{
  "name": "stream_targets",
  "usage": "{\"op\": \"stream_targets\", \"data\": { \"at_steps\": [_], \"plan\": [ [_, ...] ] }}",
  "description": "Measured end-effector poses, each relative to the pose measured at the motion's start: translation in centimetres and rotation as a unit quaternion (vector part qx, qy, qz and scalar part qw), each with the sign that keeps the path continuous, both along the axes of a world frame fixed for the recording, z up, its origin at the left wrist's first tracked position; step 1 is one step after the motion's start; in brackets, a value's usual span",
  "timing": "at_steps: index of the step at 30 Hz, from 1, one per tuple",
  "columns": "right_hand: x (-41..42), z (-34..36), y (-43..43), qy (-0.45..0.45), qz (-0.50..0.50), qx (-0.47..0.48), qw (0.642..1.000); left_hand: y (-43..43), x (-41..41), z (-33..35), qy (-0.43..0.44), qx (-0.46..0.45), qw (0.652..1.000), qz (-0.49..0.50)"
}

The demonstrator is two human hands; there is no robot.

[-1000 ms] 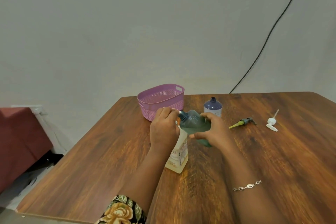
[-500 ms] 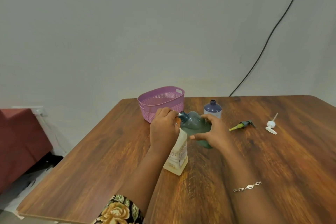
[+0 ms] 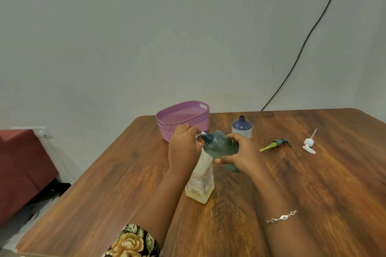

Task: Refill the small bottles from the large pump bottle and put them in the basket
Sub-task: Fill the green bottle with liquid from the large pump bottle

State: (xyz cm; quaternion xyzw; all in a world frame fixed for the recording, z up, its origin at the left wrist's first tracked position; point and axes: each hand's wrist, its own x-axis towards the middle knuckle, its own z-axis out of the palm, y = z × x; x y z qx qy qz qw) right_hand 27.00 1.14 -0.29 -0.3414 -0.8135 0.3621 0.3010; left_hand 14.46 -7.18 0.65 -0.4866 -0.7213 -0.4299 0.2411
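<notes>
The large pump bottle [image 3: 201,181], pale yellow with a label, stands on the wooden table [image 3: 313,183]. My left hand [image 3: 183,148] grips its white pump head, which is mostly hidden under the fingers. My right hand [image 3: 243,155] holds a small green bottle [image 3: 219,145] tilted, its open neck touching the pump's nozzle. A small purple bottle [image 3: 241,126] stands uncapped behind my right hand. The pink basket [image 3: 183,119] sits at the table's far left edge, and nothing shows inside it.
Two loose pump caps lie to the right: a dark one with a yellow tube [image 3: 275,144] and a white one [image 3: 309,145]. A black cable [image 3: 302,46] runs down the wall. A red seat [image 3: 20,169] stands left of the table.
Both hands and the bottles keep almost the same pose. The view has tilted slightly, shifting everything a little lower in the frame.
</notes>
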Motion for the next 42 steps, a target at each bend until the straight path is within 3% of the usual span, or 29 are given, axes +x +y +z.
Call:
{"op": "stream_targets", "data": {
  "at_steps": [9, 16, 24, 32, 42],
  "plan": [
    [0.1, -1.0, -0.3, -0.008, -0.005, -0.009, 1.000, 0.1, 0.3, -1.8, 0.050, 0.036, 0.998, 0.030],
    [0.2, -0.5, 0.2, -0.002, -0.009, -0.013, 1.000, 0.7, -0.1, -0.3, 0.003, 0.031, 0.999, 0.010],
    [0.0, -0.9, -0.4, -0.011, -0.006, -0.020, 1.000, 0.0, 0.1, -1.9, 0.057, 0.032, 0.998, 0.012],
    [0.1, 0.1, -0.2, -0.013, 0.005, -0.024, 1.000, 0.1, 0.3, -0.2, -0.011, 0.031, 0.999, 0.018],
    [0.0, -0.7, -0.6, -0.034, -0.004, -0.021, 0.999, 0.0, 0.0, -1.9, 0.077, 0.026, 0.996, 0.019]
  ]
}}
